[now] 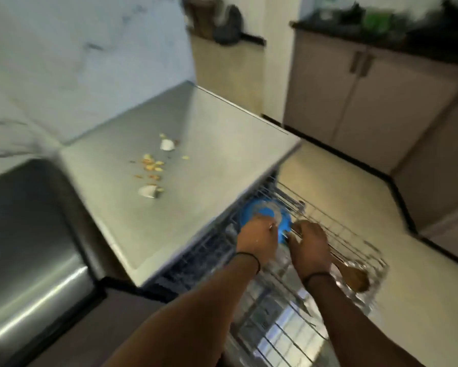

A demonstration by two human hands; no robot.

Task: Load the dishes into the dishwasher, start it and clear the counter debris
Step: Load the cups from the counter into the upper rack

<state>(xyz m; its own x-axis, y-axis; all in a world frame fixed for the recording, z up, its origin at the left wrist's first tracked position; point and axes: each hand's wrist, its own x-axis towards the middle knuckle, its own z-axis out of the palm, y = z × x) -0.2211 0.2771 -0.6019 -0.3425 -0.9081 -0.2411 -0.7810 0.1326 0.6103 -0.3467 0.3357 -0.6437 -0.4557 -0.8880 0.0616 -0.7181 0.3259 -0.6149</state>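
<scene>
Far to the left of both hands lies a steel sink basin (pixel 24 234), and between it and the hands stretches the grey worktop (pixel 196 154), where food scraps (pixel 151 165) and two pale shell-like pieces (pixel 167 145) sit well apart from the hands, seemingly the debris left for the final step. Just below the worktop edge the left hand (pixel 259 238) reaches into the pulled-out dishwasher rack (pixel 328 234), its fingers curled on the near rim of a blue plate (pixel 265 215); the plate stands tilted between the wires, probably so water can reach its face. Just beside it, the right hand (pixel 311 246) has its fingers bent down onto the rack by the plate's edge; motion blur hides whether it grips the plate, a wire, or nothing, though it looks placed to steady things while the plate seats. Right of that hand, a wooden spoon (pixel 352 276) lies flat on the rack wires, handle toward the hand, bowl near the rack's outer corner.
</scene>
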